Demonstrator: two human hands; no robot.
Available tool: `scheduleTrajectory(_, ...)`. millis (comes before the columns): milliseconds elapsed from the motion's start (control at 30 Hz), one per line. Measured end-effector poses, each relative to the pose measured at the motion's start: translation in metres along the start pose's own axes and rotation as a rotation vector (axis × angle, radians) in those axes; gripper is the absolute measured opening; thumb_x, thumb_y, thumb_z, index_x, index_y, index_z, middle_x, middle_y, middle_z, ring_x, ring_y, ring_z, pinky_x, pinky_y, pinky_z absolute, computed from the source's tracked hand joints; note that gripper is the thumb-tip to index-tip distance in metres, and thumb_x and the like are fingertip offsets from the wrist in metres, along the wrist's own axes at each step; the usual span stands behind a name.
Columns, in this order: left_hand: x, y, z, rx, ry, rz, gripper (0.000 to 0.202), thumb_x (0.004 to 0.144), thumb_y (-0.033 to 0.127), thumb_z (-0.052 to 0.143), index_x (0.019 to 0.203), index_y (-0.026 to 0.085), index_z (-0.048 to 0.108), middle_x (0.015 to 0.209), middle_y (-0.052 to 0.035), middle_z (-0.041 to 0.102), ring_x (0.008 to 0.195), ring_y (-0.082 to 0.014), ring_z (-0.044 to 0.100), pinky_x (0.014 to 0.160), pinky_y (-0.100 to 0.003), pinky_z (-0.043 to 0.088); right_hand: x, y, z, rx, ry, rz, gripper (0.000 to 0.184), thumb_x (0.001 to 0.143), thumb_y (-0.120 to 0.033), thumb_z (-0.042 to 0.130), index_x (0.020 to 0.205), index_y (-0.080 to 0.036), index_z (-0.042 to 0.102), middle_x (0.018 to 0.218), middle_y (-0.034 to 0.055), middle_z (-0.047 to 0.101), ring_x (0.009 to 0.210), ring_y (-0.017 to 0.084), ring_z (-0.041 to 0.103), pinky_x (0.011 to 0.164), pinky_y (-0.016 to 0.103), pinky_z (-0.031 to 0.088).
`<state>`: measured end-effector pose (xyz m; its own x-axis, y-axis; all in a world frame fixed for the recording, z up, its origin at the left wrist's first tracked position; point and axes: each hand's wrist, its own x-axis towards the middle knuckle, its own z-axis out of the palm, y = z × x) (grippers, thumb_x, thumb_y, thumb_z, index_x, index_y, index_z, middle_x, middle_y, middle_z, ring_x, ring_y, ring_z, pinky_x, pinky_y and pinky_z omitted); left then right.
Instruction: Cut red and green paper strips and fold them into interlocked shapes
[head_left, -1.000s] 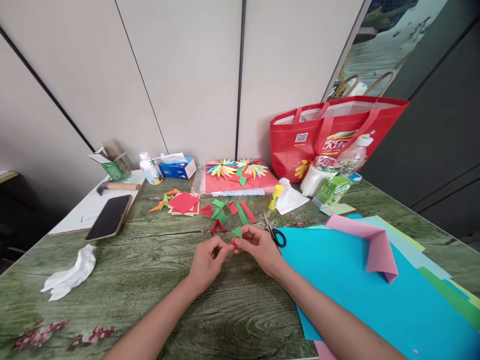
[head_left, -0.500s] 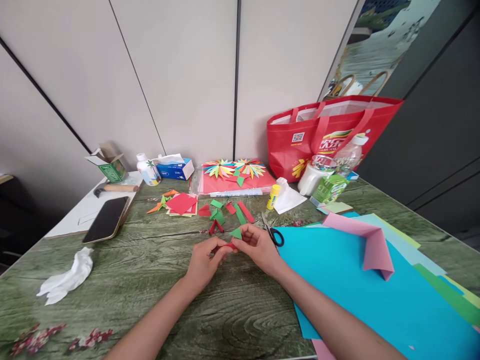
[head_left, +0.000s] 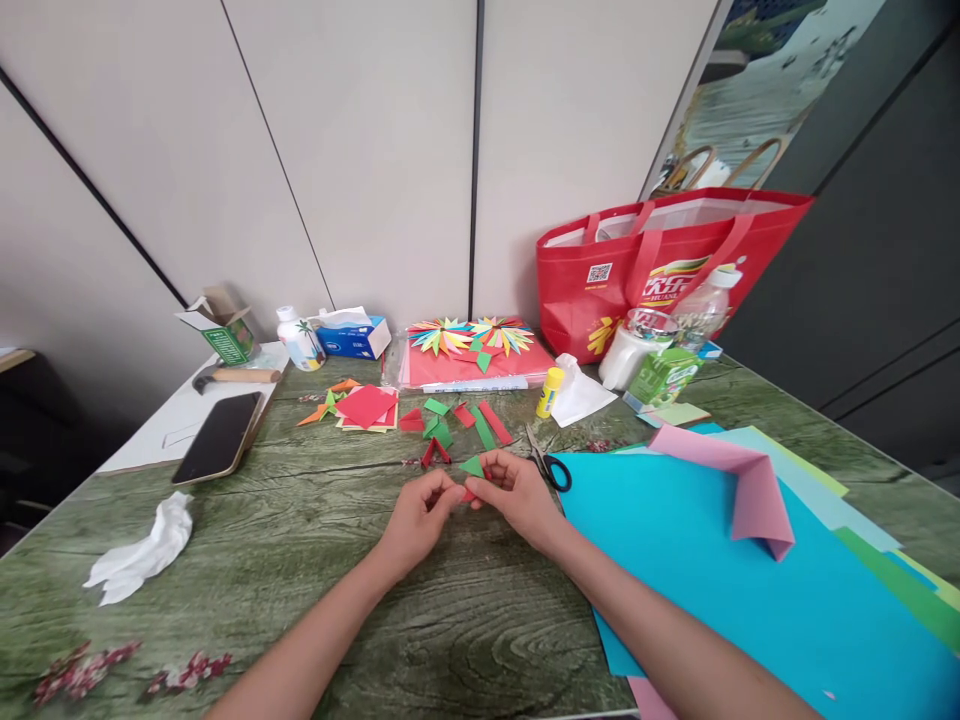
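Observation:
Between my fingertips is a small red folded paper piece (head_left: pixel 468 494), partly covered by them. My left hand (head_left: pixel 420 515) pinches its left side with thumb and forefinger. From the other side my right hand (head_left: pixel 514 492) grips the same piece, and a green folded paper piece (head_left: pixel 472 466) sticks up at its fingers. Whether the red and green pieces are joined I cannot tell. Just beyond my hands lie a red V-shaped folded strip (head_left: pixel 436 453), green folded pieces (head_left: pixel 437 432) and flat red and green strips (head_left: pixel 495 422). Black-handled scissors (head_left: pixel 553 470) rest beside my right hand.
Blue paper sheets (head_left: pixel 675 560) with a folded pink sheet (head_left: pixel 757 500) cover the right side. Behind stand a yellow glue stick (head_left: pixel 550 393), a red bag (head_left: pixel 577 290) and a tissue box (head_left: pixel 352 335). At left lie a phone (head_left: pixel 217 438), a hammer (head_left: pixel 244 376) and crumpled tissue (head_left: pixel 146 550).
My left fingers have shifted slightly on the red paper, their tips now more upright. My right hand keeps its grip. The whole view has moved a little.

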<state>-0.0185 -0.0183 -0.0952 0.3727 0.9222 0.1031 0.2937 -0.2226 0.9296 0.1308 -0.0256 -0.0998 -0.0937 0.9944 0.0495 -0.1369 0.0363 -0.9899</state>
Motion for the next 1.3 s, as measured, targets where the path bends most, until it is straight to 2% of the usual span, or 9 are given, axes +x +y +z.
scheduleTrajectory(100,0.0024,0.0010,0.0010,-0.207,-0.079,-0.137,0.030,0.079,0.041,0.047,0.061,0.016,0.046,0.047,0.0061,0.044,0.036,-0.0058,0.036,0.036,-0.018,0.027,0.0024,0.0016,-0.0021,0.049,0.036,0.006,0.026,0.061,-0.035,0.070,0.073,-0.017,0.056,0.064,-0.0027,0.058,0.052,0.011,0.055,0.052,0.026,0.049)
scheduleTrajectory(200,0.0026,0.0033,0.0011,-0.306,-0.094,-0.189,0.027,0.075,0.040,0.054,0.065,0.016,0.050,0.050,0.0042,0.051,0.037,-0.0070,0.044,0.034,-0.017,0.032,0.0034,0.0025,-0.0032,0.112,0.052,0.037,0.030,0.059,-0.034,0.072,0.077,-0.018,0.055,0.066,-0.0025,0.060,0.055,0.012,0.057,0.054,0.027,0.051)
scheduleTrajectory(333,0.0026,0.0022,0.0006,-0.364,-0.048,-0.188,0.027,0.073,0.039,0.057,0.062,0.014,0.051,0.046,0.0034,0.053,0.035,-0.0074,0.046,0.034,-0.018,0.036,0.0036,0.0026,-0.0027,0.154,0.092,0.022,0.035,0.058,-0.034,0.073,0.084,-0.020,0.054,0.073,-0.0009,0.064,0.062,0.015,0.062,0.060,0.029,0.053)
scheduleTrajectory(500,0.0040,-0.0016,-0.0002,-0.406,-0.003,-0.199,0.025,0.071,0.035,0.060,0.061,0.013,0.054,0.043,0.0022,0.054,0.034,-0.0077,0.046,0.035,-0.018,0.039,0.0016,0.0007,-0.0021,-0.033,0.090,-0.054,0.022,0.071,-0.037,0.061,0.082,-0.018,0.062,0.075,0.0029,0.065,0.064,0.018,0.065,0.062,0.032,0.054)
scheduleTrajectory(667,0.0046,-0.0007,-0.0001,-0.419,0.039,-0.203,0.023,0.069,0.034,0.062,0.060,0.013,0.057,0.044,0.0022,0.055,0.035,-0.0083,0.048,0.035,-0.019,0.041,-0.0009,0.0025,-0.0023,-0.154,0.118,-0.158,0.020,0.073,-0.032,0.060,0.089,-0.020,0.061,0.087,0.0046,0.064,0.068,0.018,0.065,0.064,0.031,0.053)
scheduleTrajectory(767,0.0047,-0.0001,0.0000,-0.424,0.053,-0.207,0.023,0.068,0.033,0.063,0.059,0.013,0.058,0.044,0.0020,0.055,0.035,-0.0083,0.048,0.035,-0.020,0.041,-0.0010,0.0047,-0.0024,-0.128,0.173,-0.163,0.022,0.070,-0.030,0.064,0.088,-0.020,0.055,0.086,0.0042,0.062,0.067,0.016,0.063,0.062,0.029,0.052)
scheduleTrajectory(867,0.0046,-0.0008,-0.0001,-0.429,0.065,-0.208,0.021,0.068,0.032,0.064,0.061,0.013,0.059,0.048,0.0014,0.057,0.038,-0.0092,0.050,0.036,-0.020,0.042,-0.0008,0.0059,-0.0017,-0.072,0.168,-0.124,0.022,0.068,-0.030,0.066,0.081,-0.019,0.051,0.078,0.0020,0.059,0.062,0.015,0.062,0.059,0.028,0.052)
scheduleTrajectory(1100,0.0041,-0.0047,-0.0004,-0.404,0.047,-0.182,0.025,0.071,0.034,0.062,0.059,0.012,0.058,0.045,0.0011,0.056,0.036,-0.0090,0.049,0.037,-0.020,0.042,-0.0025,0.0071,0.0037,-0.043,0.101,-0.177,0.016,0.072,-0.034,0.062,0.076,-0.018,0.058,0.089,0.0035,0.054,0.064,0.013,0.058,0.059,0.028,0.055)
scheduleTrajectory(1300,0.0038,-0.0011,0.0002,-0.420,0.069,-0.190,0.023,0.069,0.034,0.063,0.063,0.012,0.060,0.047,-0.0001,0.058,0.038,-0.0103,0.052,0.039,-0.022,0.044,-0.0034,0.0083,0.0047,-0.030,0.068,-0.196,0.013,0.071,-0.030,0.064,0.075,-0.018,0.060,0.092,0.0036,0.051,0.064,0.012,0.059,0.063,0.029,0.055)
